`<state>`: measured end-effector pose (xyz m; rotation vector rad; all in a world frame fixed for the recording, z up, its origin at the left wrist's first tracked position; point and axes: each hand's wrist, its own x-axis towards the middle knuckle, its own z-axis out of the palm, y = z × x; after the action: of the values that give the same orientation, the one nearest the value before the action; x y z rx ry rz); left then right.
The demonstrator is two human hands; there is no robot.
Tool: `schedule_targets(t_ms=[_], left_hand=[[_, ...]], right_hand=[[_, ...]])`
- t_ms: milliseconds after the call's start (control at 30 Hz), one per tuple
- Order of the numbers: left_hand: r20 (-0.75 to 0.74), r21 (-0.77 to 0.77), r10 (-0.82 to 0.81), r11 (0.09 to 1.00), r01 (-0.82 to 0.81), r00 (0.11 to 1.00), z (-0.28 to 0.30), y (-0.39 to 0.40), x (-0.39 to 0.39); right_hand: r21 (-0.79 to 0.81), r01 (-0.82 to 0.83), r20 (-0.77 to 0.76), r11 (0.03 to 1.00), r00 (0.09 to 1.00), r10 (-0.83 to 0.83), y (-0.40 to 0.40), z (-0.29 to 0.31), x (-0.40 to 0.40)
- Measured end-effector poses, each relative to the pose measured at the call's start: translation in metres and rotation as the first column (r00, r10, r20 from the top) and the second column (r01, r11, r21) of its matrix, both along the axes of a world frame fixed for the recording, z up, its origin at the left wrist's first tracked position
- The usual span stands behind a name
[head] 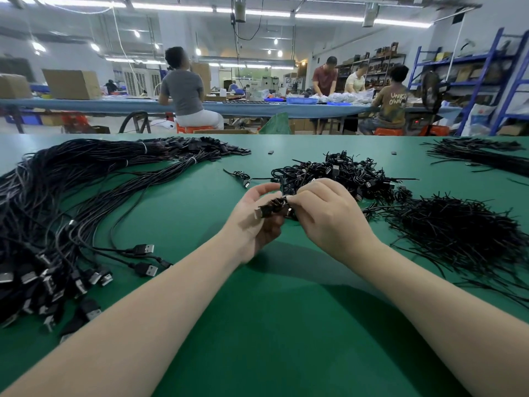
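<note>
Over green table [257, 325], palm-up left hand [254, 222] grips and right hand [329, 216] pinches what seems one coiled cable [273, 207].

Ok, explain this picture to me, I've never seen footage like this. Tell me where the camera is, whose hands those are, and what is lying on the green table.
There is no machine here: a person works with bare hands, and the one camera sits on their head, looking forward and down. That is why the arms reach in from the bottom edge. The left hand cradles a small coiled cable with curled fingers, and the right hand pinches the same coil. On the green table lie long USB cables on the left, a pile of coiled cables just behind the hands, and a heap of thin black strands on the right, possibly ties. Farther back, other people work at tables.
</note>
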<state>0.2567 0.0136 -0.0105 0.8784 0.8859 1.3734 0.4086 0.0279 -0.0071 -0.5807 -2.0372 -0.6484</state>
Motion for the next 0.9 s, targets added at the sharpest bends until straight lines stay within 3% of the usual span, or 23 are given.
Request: schedule_targets(t_ms=[267,367,433,500,600,700,800,833,900], left_hand=[[-0.342,0.337,0.111,0.941,0.011,0.933,-0.009,0.003,-0.007],[-0.524,0.393,0.248,0.919,-0.026,0.815,-0.012,0.003,-0.013],[-0.553,0.459,0.339,0.886,-0.061,0.762,-0.012,0.006,-0.01],[-0.482,0.426,0.303,0.901,-0.082,0.822,-0.009,0.004,-0.004],[-0.492,0.311,0.239,0.946,-0.087,0.837,-0.005,0.001,0.002],[-0.345,0.017,-0.04,0.999,0.048,0.938,0.002,-0.003,0.006],[-0.207,-0.198,-0.336,0.934,0.297,0.919,0.008,-0.009,0.001],[-0.197,-0.204,-0.351,0.928,0.312,0.916,0.008,-0.008,0.0],[-0.283,-0.134,-0.229,0.971,0.198,0.931,0.005,-0.008,0.001]], right_hand=[[-0.246,-0.037,-0.236,0.969,0.971,-0.023,-0.001,-0.005,-0.002],[-0.276,-0.045,-0.239,0.96,0.971,-0.023,0.0,-0.005,-0.001],[-0.266,-0.048,-0.253,0.963,0.967,-0.022,0.001,-0.004,-0.002],[-0.238,-0.048,-0.273,0.97,0.962,-0.02,0.0,-0.003,-0.004],[-0.19,-0.046,-0.238,0.981,0.971,-0.001,0.001,0.0,-0.004],[-0.066,-0.033,-0.105,0.997,0.994,0.026,0.002,0.003,0.001],[0.056,-0.011,0.03,0.998,0.999,0.01,0.004,0.001,0.005],[0.057,-0.007,0.027,0.998,1.0,0.006,0.004,0.0,0.005],[0.017,-0.016,-0.041,1.0,0.999,0.017,0.003,-0.001,0.002]])
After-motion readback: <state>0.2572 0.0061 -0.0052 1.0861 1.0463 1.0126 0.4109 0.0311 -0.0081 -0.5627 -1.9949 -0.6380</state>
